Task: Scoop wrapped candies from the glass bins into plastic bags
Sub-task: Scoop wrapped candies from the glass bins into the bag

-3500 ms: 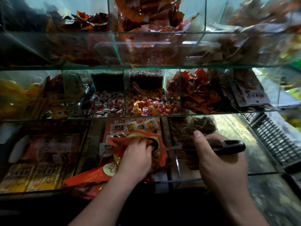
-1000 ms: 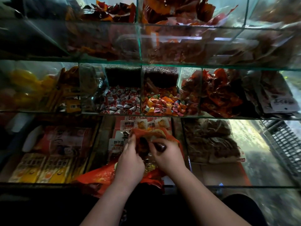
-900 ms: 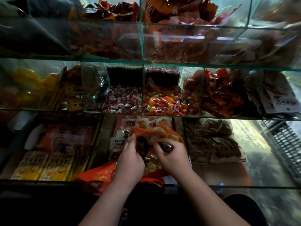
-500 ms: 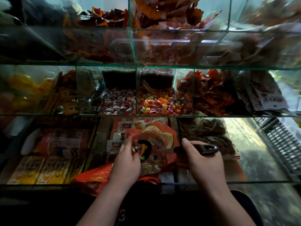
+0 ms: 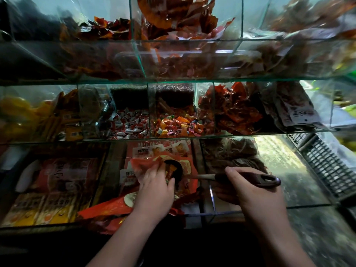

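Observation:
My left hand [image 5: 154, 187] grips the upper rim of a red-orange plastic bag [image 5: 188, 170] and holds its mouth open over the lowest glass bin [image 5: 107, 170]. My right hand [image 5: 252, 191] grips the dark handle of a scoop [image 5: 248, 178]. The scoop's bowl [image 5: 174, 170] sits inside the bag's mouth and holds orange wrapped candies. One shelf higher, a bin of orange and pink wrapped candies [image 5: 177, 126] stands beside a bin of red-and-white wrapped candies [image 5: 131, 124].
Glass shelves [image 5: 173, 79] rise in tiers ahead, with dried red snacks in the top bins. Boxed packets [image 5: 34, 207] lie at lower left, brown bagged goods [image 5: 231, 153] behind my right hand. A black plastic crate [image 5: 327, 166] stands at right.
My right hand has drawn back to the right along the handle, so the scoop now lies level with its bowl in the bag. My left hand keeps holding the bag.

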